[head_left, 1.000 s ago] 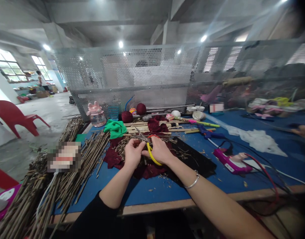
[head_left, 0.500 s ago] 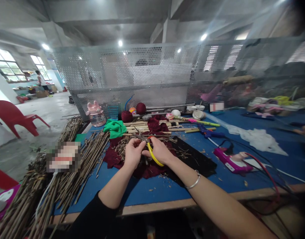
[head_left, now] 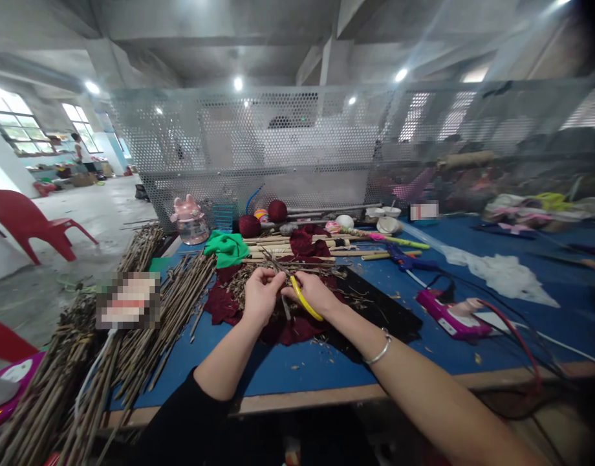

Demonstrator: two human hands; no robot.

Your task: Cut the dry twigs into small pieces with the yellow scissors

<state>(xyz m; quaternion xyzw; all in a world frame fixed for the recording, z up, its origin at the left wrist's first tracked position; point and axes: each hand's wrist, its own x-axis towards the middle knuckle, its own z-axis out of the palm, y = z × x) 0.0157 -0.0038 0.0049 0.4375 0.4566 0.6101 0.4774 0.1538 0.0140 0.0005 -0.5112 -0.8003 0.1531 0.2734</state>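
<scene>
Head view: right hand (head_left: 319,294) grips yellow-handled scissors (head_left: 305,299) above dark red cloth (head_left: 288,332) strewn with dry plant scraps (head_left: 238,288). Left hand (head_left: 259,299), just beside it, has fingers curled; cannot tell whether they grasp anything.

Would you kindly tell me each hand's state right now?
Left hand: closed; what it holds, if anything, cannot be told.
Right hand: closed, holding scissors.
</scene>
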